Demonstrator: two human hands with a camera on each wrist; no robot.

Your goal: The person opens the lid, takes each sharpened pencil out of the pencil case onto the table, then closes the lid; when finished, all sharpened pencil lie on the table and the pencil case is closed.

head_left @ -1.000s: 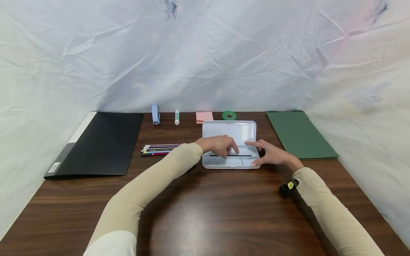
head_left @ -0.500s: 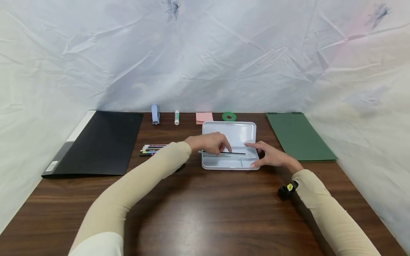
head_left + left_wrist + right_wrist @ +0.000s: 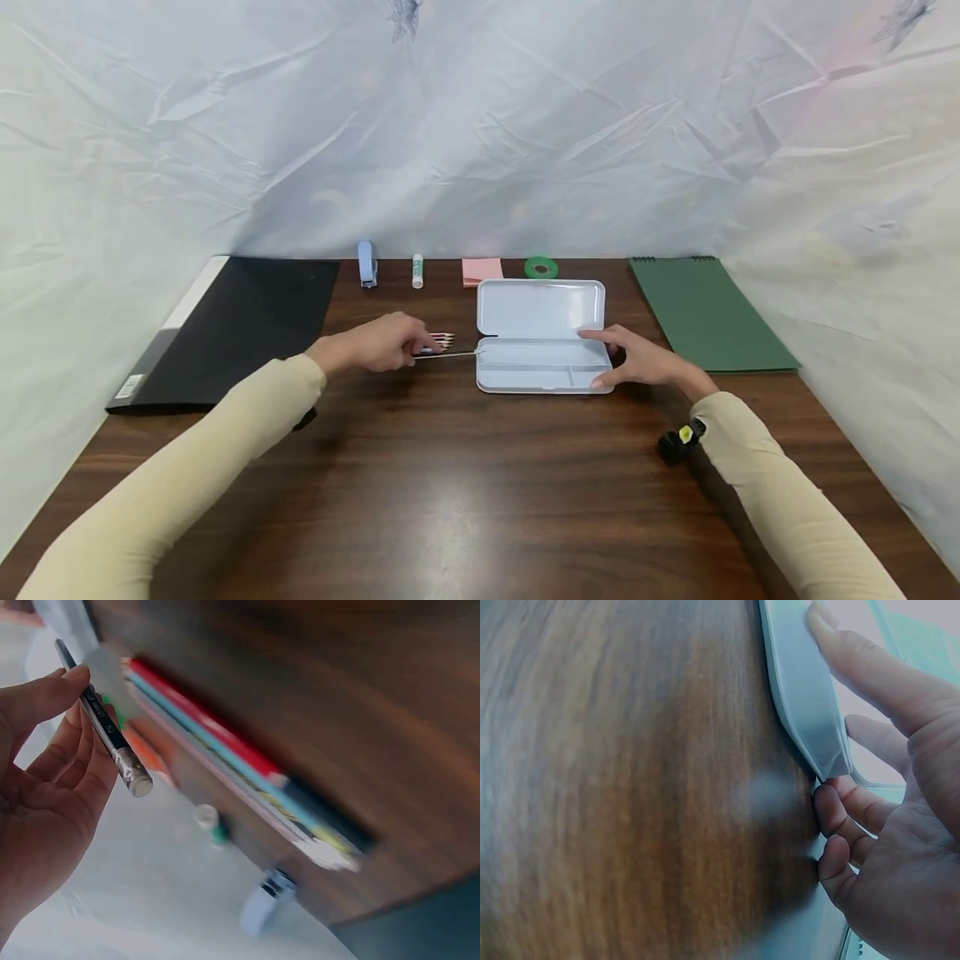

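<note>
Our left hand (image 3: 378,344) pinches a slim black pencil with a silver end cap (image 3: 105,727) between thumb and fingers, just left of the open white plastic pencil case (image 3: 542,335) and over the row of coloured pencils (image 3: 247,780). Our right hand (image 3: 637,360) grips the case's right end, thumb near, fingers far, on the dark wooden table (image 3: 480,483).
</note>
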